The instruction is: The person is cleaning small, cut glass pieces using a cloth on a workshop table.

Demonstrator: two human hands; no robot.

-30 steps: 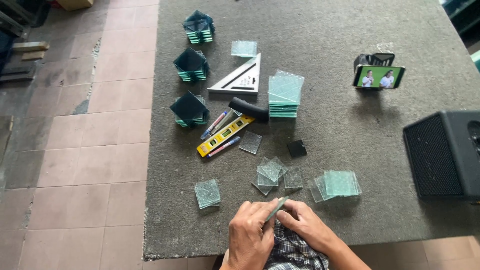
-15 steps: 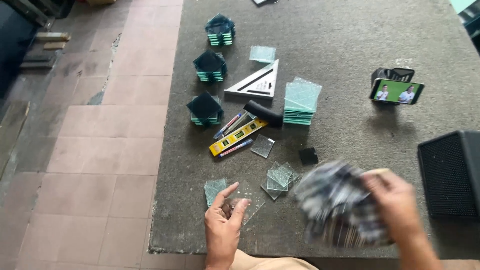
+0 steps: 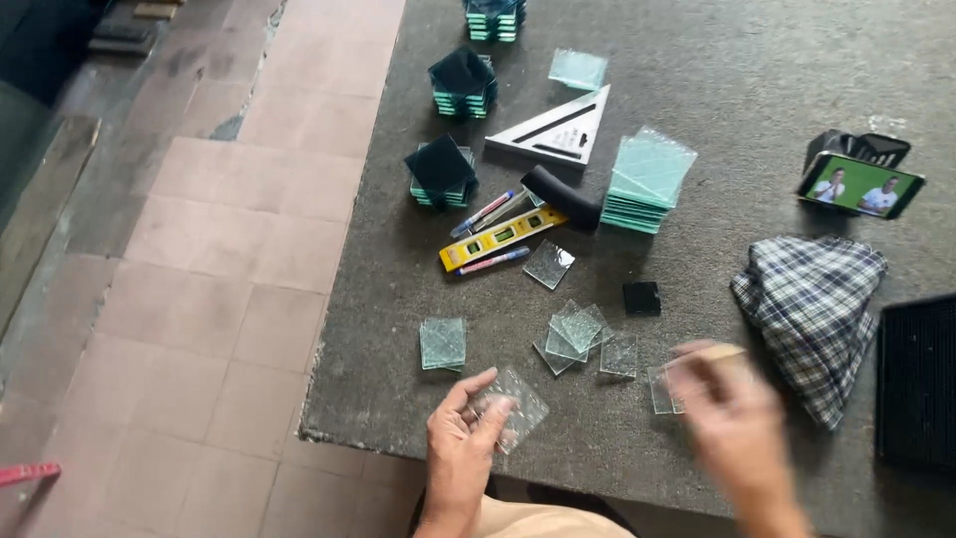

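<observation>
My left hand (image 3: 460, 448) holds a small clear textured glass square (image 3: 513, 406) by its edge, just above the near edge of the grey table (image 3: 697, 130). My right hand (image 3: 732, 418) is blurred in motion near a clear glass square (image 3: 663, 389), and I cannot tell whether it holds anything. A checked cloth (image 3: 815, 309) lies on the table to the right of that hand. More small glass squares (image 3: 578, 334) are scattered in front of me, with one apart on the left (image 3: 442, 343).
A stack of greenish glass squares (image 3: 645, 181), a white set square (image 3: 556, 132), a yellow spirit level (image 3: 501, 237), pens (image 3: 484, 211) and a black roller (image 3: 561, 196) lie mid-table. Dark-topped glass stacks (image 3: 442, 171) stand at left. A phone (image 3: 858, 185) is propped at right, a black box (image 3: 914, 379) beside it.
The checked cloth left my hands and now lies on the table at right. My left hand took hold of a glass square. My right hand swung back toward the loose squares.
</observation>
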